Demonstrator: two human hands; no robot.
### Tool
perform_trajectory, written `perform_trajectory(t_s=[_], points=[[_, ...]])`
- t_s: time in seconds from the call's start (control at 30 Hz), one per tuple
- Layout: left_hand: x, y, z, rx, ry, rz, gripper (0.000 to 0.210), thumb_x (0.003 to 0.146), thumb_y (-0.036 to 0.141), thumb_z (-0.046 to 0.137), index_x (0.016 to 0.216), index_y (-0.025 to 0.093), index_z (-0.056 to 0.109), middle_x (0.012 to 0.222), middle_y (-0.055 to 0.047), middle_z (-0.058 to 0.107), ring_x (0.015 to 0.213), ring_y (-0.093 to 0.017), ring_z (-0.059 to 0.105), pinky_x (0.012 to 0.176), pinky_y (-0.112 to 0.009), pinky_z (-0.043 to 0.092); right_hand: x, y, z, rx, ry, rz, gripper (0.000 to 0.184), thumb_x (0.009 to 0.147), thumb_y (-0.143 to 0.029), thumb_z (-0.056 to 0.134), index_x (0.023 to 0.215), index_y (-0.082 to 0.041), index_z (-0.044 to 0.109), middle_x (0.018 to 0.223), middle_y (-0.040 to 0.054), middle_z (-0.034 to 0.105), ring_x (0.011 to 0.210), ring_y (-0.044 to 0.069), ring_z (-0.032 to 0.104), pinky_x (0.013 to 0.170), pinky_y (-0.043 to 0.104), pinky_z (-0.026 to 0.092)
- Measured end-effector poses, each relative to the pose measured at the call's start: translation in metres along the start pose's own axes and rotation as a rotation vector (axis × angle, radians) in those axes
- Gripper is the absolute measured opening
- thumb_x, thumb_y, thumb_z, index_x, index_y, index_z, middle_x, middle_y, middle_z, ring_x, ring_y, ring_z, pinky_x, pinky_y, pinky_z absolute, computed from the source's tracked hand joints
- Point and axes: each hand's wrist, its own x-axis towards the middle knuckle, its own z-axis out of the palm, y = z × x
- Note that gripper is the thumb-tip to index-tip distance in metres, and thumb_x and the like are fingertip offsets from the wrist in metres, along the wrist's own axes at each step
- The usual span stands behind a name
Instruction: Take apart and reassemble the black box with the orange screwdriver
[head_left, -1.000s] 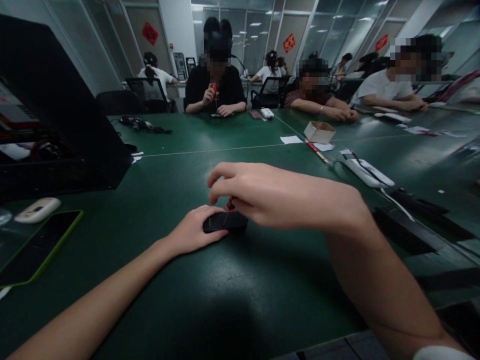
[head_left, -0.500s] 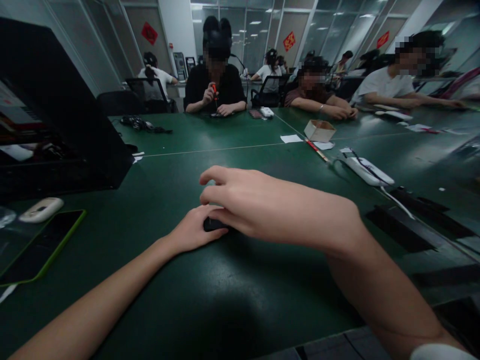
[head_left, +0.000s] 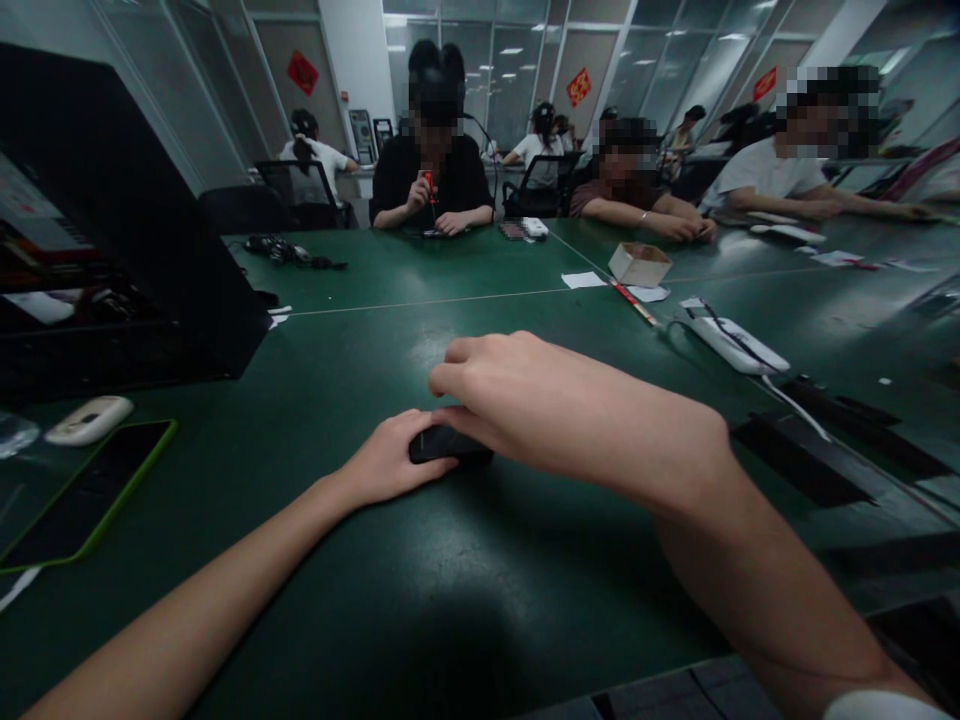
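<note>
My left hand (head_left: 386, 460) rests on the green table, its thumb and fingers closed around the near-left end of a flat, black, box-like object (head_left: 446, 446). What that object is, I cannot make out; its right part lies hidden. Over it from the right comes my right hand (head_left: 517, 395), with the wrist bent and the fingers curled inward. Its fingertips are mostly out of sight, so anything they hold does not show.
A black open-fronted case (head_left: 135, 240) stands at left, near a green-edged phone (head_left: 90, 495) and a white oval case (head_left: 90, 420). To the right lie a white power strip (head_left: 731, 340) and a small box (head_left: 640, 265). Across the table, a person (head_left: 431, 165) holds an orange-handled screwdriver (head_left: 430, 187).
My right hand has shifted slightly right, and its fingers have curled in more. More of the black object now shows. My left hand stays in place.
</note>
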Motion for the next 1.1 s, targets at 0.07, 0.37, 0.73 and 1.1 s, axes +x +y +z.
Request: perform_trajectory(t_s=[0.07,0.37,0.73,1.1], points=[[0.000,0.000,0.000,-0.012,0.004,0.006,0.037,0.086,0.043,0.074,0.117,0.023,0.069,0.117,-0.006,0.074,0.107,-0.030,0.069,0.095,-0.041,0.054,0.001,0.001,-0.001,0.020,-0.016,-0.039,0.014,0.096,-0.011,0.056,0.094,-0.012,0.069,0.092,0.0084,0.065,0.072,0.015,0.053,0.064,0.029,0.032],[-0.001,-0.004,0.001,0.005,0.012,0.020,0.038,0.087,0.043,0.073,0.120,0.023,0.068,0.115,-0.006,0.073,0.105,-0.030,0.068,0.094,-0.042,0.053,-0.001,0.003,-0.002,0.065,-0.020,-0.056,0.014,0.096,-0.012,0.055,0.098,-0.013,0.069,0.101,0.0086,0.064,0.081,0.015,0.056,0.068,0.028,0.035],[0.000,-0.003,-0.001,0.002,-0.002,0.029,0.039,0.088,0.043,0.072,0.120,0.021,0.068,0.118,-0.009,0.072,0.107,-0.030,0.067,0.094,-0.043,0.050,-0.002,0.006,-0.002,-0.009,-0.056,0.045,0.016,0.095,-0.014,0.057,0.088,-0.013,0.071,0.083,0.0068,0.065,0.072,0.015,0.054,0.065,0.029,0.031],[-0.001,-0.003,-0.008,-0.113,-0.011,0.081,0.043,0.087,0.034,0.075,0.127,0.021,0.068,0.127,-0.009,0.071,0.116,-0.028,0.065,0.102,-0.041,0.048,-0.016,0.000,0.001,-0.019,-0.198,0.156,0.019,0.089,-0.012,0.059,0.094,-0.017,0.077,0.082,0.0072,0.070,0.066,0.015,0.059,0.060,0.029,0.032]])
